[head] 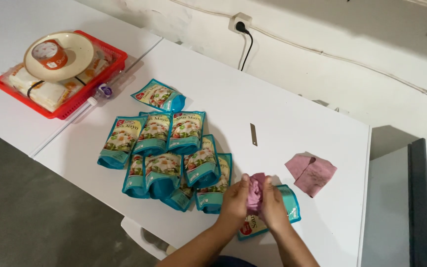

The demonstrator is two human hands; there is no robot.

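Mauve cloth (257, 194), bunched into a wad, sits pinched between the left hand (234, 200) and the right hand (274, 207), both closed on it from either side at the near edge of the white table (292, 99). Under the hands lies a teal pouch (288, 203) with a pictured front, flat on the table and touching the cloth from below. The cloth looks crumpled and soft, its folds gathered upward between the thumbs. Left of the hands a heap of teal pouches (166, 153) lies overlapped, close by. A second mauve cloth (311, 172) rests flat to the right, apart from the hands. The fingers hide most of the wad, and the held pouch's middle is covered; whether the fingers also grip the pouch cannot be told.
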